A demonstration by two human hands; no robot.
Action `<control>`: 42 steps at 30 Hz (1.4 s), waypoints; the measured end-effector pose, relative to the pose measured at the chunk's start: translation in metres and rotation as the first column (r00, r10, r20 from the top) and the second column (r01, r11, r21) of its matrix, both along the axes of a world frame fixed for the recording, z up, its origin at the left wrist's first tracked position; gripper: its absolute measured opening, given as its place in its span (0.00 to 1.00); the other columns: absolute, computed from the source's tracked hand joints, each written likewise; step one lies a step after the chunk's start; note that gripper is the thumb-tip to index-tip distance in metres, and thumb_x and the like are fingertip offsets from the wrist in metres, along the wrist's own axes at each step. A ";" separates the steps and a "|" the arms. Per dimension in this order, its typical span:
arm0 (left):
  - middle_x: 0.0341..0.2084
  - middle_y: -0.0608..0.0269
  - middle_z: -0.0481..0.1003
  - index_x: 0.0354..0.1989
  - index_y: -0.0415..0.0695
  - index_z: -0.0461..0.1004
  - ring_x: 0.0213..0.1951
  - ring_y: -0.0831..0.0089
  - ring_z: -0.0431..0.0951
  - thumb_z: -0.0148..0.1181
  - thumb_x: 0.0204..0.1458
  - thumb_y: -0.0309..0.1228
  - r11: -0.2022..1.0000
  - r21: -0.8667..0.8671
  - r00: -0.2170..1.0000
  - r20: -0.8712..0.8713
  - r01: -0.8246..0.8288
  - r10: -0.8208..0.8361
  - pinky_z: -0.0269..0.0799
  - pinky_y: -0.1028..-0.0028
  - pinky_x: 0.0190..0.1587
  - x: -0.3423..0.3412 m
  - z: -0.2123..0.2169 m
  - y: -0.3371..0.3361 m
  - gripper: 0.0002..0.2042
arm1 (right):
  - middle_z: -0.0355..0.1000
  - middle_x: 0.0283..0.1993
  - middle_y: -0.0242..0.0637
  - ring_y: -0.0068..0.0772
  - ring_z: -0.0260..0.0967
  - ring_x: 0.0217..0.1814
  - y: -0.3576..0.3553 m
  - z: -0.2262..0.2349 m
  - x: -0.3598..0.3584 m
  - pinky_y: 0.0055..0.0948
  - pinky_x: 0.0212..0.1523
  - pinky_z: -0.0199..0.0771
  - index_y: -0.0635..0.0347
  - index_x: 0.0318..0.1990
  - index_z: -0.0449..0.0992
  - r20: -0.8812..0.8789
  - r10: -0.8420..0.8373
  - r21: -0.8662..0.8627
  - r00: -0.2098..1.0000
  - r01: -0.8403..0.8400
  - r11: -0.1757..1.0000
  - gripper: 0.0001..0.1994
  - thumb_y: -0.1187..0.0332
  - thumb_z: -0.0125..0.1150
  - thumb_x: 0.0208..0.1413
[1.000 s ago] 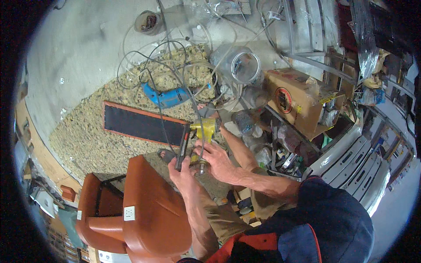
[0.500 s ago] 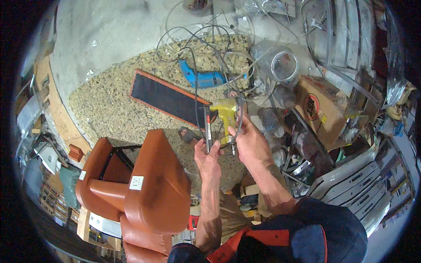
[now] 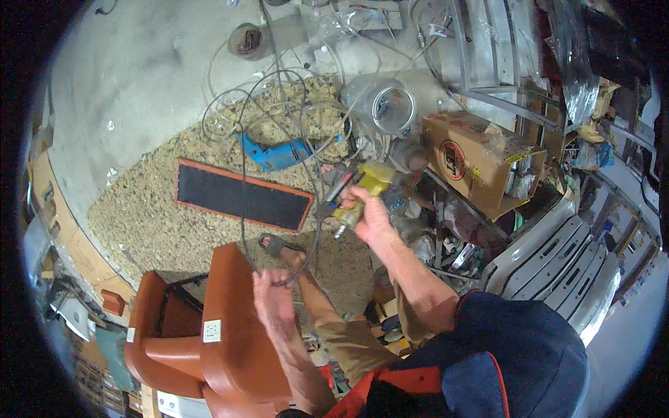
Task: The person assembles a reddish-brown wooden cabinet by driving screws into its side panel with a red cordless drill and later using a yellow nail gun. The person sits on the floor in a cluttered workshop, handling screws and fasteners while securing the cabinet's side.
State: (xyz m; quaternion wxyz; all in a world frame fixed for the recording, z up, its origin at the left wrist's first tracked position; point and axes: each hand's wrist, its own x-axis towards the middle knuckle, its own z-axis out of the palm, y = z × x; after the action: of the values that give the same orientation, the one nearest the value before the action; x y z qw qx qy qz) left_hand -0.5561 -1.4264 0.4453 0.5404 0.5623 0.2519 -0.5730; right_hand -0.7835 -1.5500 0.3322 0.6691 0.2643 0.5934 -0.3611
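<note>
My right hand (image 3: 371,217) is closed around a yellow staple gun (image 3: 375,180), held above the floor with its silver air fitting pointing toward me. Lower and to the left, my left hand (image 3: 273,296) has its fingers curled on a dark cable (image 3: 312,259), beside the brown armchair (image 3: 240,327). A flat black panel with an orange-brown border (image 3: 244,198) lies on the speckled foam mat (image 3: 139,195) in front of me. Beyond the panel rests a blue power tool (image 3: 277,155), with cable loops crossing over it.
A clear jar (image 3: 394,108) lies near coiled hoses at the far side. To the right stand an open cardboard box (image 3: 474,160) and stacked pale slatted pieces (image 3: 557,258). My sandalled foot (image 3: 282,247) is near the panel. A brown round container (image 3: 247,40) sits far off.
My left hand has left the staple gun and moved down and left to the dark cable. My right hand now holds the staple gun alone, tilted. The whole view has shifted.
</note>
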 end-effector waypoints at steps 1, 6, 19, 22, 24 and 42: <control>0.28 0.67 0.66 0.34 0.47 0.66 0.34 0.72 0.68 0.54 0.63 0.32 0.994 -0.095 0.997 0.048 0.058 -0.054 0.63 0.72 0.36 0.015 0.005 -0.009 0.06 | 0.66 0.29 0.32 0.28 0.66 0.29 -0.004 -0.004 -0.015 0.33 0.34 0.73 0.59 0.44 0.69 -0.101 0.005 0.009 0.995 -0.004 1.000 0.11 0.74 0.63 0.56; 0.33 0.64 0.72 0.40 0.44 0.70 0.37 0.72 0.71 0.55 0.63 0.32 0.993 -0.055 0.983 0.161 0.100 -0.090 0.67 0.71 0.41 0.030 0.022 -0.070 0.05 | 0.71 0.28 0.33 0.29 0.69 0.23 -0.013 0.027 -0.088 0.34 0.25 0.73 0.62 0.36 0.73 -0.356 0.381 -0.052 0.853 -0.426 0.903 0.08 0.73 0.68 0.53; 0.42 0.57 0.81 0.49 0.38 0.76 0.46 0.67 0.80 0.58 0.58 0.31 0.336 0.006 0.252 0.649 0.942 -0.718 0.73 0.71 0.50 -0.109 -0.210 -0.257 0.14 | 0.71 0.28 0.30 0.19 0.65 0.28 -0.137 0.036 -0.234 0.27 0.29 0.67 0.66 0.42 0.74 -0.843 0.530 0.333 -0.094 -0.864 0.377 0.12 0.69 0.64 0.54; 0.39 0.51 0.82 0.46 0.41 0.79 0.46 0.57 0.82 0.58 0.55 0.35 0.193 0.127 0.059 0.671 0.973 -0.739 0.74 0.64 0.48 -0.128 -0.258 -0.296 0.14 | 0.72 0.28 0.31 0.20 0.66 0.28 -0.133 0.044 -0.253 0.27 0.29 0.68 0.66 0.41 0.75 -0.777 0.600 0.469 -0.191 -0.811 0.349 0.11 0.69 0.64 0.54; 0.36 0.50 0.82 0.45 0.41 0.79 0.43 0.57 0.82 0.58 0.55 0.35 0.010 0.332 -0.222 0.651 0.943 -0.726 0.74 0.63 0.46 -0.136 -0.280 -0.313 0.14 | 0.72 0.28 0.32 0.20 0.66 0.28 -0.127 0.047 -0.259 0.27 0.30 0.68 0.66 0.40 0.74 -0.765 0.620 0.460 -0.174 -0.821 0.338 0.11 0.69 0.64 0.54; 0.37 0.41 0.80 0.53 0.38 0.69 0.46 0.48 0.80 0.69 0.41 0.33 -0.154 0.625 -0.571 0.548 0.765 -0.612 0.76 0.60 0.52 -0.282 -0.426 -0.435 0.29 | 0.75 0.35 0.57 0.60 0.75 0.34 0.142 0.105 -0.292 0.45 0.34 0.74 0.70 0.46 0.71 -0.602 0.771 0.479 -0.210 -0.867 0.137 0.21 0.64 0.68 0.51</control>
State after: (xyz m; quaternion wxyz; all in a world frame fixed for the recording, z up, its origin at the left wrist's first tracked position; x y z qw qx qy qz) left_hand -0.8381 -1.8611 0.0195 -0.0232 0.6677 -0.6078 -0.4292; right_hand -1.0754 -1.4085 0.4368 0.4205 -0.4133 0.8050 0.0666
